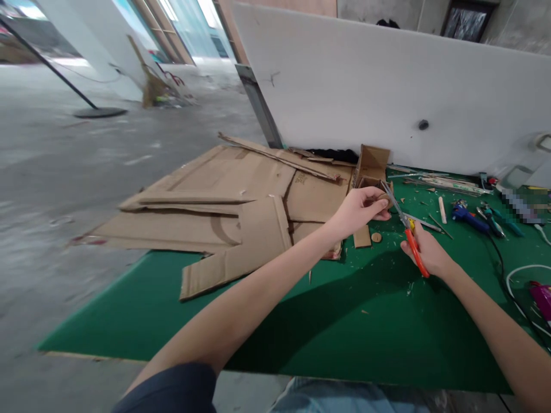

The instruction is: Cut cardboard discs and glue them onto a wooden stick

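My left hand (360,210) pinches a small piece of cardboard (384,201), partly hidden by the fingers. In my right hand (426,252) are scissors (414,248) with orange handles, their blades reaching up to the cardboard piece. How far the blades are parted is hard to make out. Just below the hands, a small round cardboard disc (376,237) lies beside a rectangular cardboard strip (362,236) on the green table (327,327). Behind my left hand stands an open cardboard box (373,162).
Large flat cardboard sheets (258,178) cover the table's left and back. A blue glue gun (469,217) and pliers (491,219) lie at right, near a white cable (516,275). Thin sticks (447,182) lie along the white panel (387,86) at the back.
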Demonstrator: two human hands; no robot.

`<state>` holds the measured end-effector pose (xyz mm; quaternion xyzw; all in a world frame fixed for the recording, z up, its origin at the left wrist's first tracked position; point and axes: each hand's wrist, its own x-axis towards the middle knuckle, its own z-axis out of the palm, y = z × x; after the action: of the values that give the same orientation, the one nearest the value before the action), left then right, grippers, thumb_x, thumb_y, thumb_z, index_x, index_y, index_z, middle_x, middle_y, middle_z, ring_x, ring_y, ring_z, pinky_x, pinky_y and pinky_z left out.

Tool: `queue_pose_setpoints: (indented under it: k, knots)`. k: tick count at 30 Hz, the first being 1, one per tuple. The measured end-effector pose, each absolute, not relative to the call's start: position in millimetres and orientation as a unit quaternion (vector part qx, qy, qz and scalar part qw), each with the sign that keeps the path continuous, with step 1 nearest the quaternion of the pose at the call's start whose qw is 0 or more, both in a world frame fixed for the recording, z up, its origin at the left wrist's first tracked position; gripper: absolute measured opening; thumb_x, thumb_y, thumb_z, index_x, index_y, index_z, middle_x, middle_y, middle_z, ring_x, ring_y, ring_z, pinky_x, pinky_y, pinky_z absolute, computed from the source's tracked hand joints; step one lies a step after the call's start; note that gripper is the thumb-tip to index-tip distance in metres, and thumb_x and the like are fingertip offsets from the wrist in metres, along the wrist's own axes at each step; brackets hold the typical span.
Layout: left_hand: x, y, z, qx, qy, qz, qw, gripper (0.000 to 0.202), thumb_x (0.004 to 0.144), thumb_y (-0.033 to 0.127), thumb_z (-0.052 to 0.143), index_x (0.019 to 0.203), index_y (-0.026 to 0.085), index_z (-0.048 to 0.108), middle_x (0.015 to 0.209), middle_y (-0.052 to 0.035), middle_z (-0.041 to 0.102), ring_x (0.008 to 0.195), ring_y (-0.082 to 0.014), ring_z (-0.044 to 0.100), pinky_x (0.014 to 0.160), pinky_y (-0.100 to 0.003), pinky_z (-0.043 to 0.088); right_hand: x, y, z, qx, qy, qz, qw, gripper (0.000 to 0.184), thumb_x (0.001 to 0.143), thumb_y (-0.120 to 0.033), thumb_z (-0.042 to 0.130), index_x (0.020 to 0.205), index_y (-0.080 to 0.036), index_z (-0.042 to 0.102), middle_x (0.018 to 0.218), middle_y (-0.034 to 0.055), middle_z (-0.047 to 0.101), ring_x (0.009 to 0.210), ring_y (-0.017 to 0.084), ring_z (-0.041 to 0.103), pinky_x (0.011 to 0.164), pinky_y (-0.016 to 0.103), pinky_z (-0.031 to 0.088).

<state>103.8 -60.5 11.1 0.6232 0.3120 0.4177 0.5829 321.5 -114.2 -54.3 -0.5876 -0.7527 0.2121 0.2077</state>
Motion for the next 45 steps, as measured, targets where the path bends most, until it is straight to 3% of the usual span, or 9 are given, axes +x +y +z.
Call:
queue_pose_setpoints:
  k: [13, 19, 23, 31, 45]
  knots:
    - [98.8, -59.9, 21.0, 0.649, 0.323, 0.381, 0.574, 0.010, 0.085, 0.019, 0.066, 0.086, 0.009, 0.066, 0.068, -0.0038, 0.068, 0.065, -0.0100, 0.068, 0.068, -0.023, 0.059, 322.9, -108.2, -60.0, -0.585, -0.748, 0.210, 0.232, 0.030, 0.085, -0.046, 0.053, 0.101, -0.023, 0.041, 0.070, -0.0014, 0.054, 0.063, 0.021, 0.053, 0.060, 0.033, 0.042]
    - [113.2, -57.6, -2.4, 0.532, 0.287, 0.475, 0.640, 0.016, 0.084, 0.027, 0.068, 0.090, 0.012, 0.065, 0.077, -0.0019, 0.065, 0.068, -0.0075, 0.061, 0.064, -0.022, 0.056, 318.6, -108.5, -62.0, -0.592, -0.725, 0.223, 0.273, 0.039, 0.085, -0.049, 0.053, 0.111, -0.022, 0.043, 0.073, -0.0011, 0.056, 0.059, 0.019, 0.055, 0.058, 0.031, 0.042]
    - [113.8, -56.3, -6.9, 0.591, 0.302, 0.475, 0.578, 0.020, 0.087, 0.033, 0.064, 0.085, 0.013, 0.065, 0.072, -0.0020, 0.062, 0.065, -0.0084, 0.059, 0.054, -0.019, 0.048, 318.7, -108.2, -64.0, -0.604, -0.729, 0.212, 0.244, 0.037, 0.085, -0.046, 0.053, 0.111, -0.022, 0.043, 0.075, -0.0010, 0.059, 0.058, 0.018, 0.054, 0.057, 0.030, 0.040]
    - [102.6, -55.1, 6.6, 0.666, 0.334, 0.435, 0.505, 0.026, 0.082, 0.039, 0.065, 0.076, 0.013, 0.063, 0.065, 0.0005, 0.057, 0.060, -0.0083, 0.053, 0.058, -0.021, 0.048, 319.8, -110.9, -61.2, -0.621, -0.740, 0.172, 0.195, 0.033, 0.084, -0.044, 0.054, 0.106, -0.023, 0.041, 0.081, 0.0011, 0.060, 0.063, 0.020, 0.057, 0.059, 0.030, 0.040]
    - [96.6, -55.2, 14.3, 0.729, 0.322, 0.402, 0.451, 0.020, 0.085, 0.028, 0.058, 0.074, 0.013, 0.064, 0.067, -0.0003, 0.056, 0.061, -0.0088, 0.053, 0.063, -0.023, 0.050, 319.6, -109.0, -63.2, -0.614, -0.731, 0.204, 0.217, 0.030, 0.084, -0.047, 0.054, 0.097, -0.025, 0.038, 0.073, -0.0006, 0.053, 0.063, 0.021, 0.052, 0.060, 0.032, 0.040]
